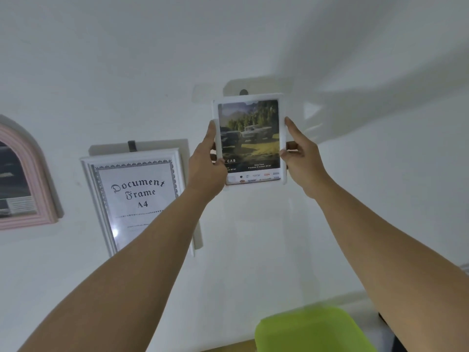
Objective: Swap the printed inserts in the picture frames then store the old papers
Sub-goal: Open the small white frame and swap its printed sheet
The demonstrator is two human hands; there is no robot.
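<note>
Head view shows both arms raised to a small white plastic picture frame [250, 142] holding a printed insert of vehicles before trees, held against the white wall [380, 199] just below a dark hook [244, 92]. Left hand [206, 163] grasps its left edge, right hand [302, 153] its right edge, fingers wrapped around both. Judged step: hanging or lifting off this frame; which, cannot be told. Next move requires level handling at the hook. Larger white document frame [137, 199] hangs lower left, untouched.
</note>
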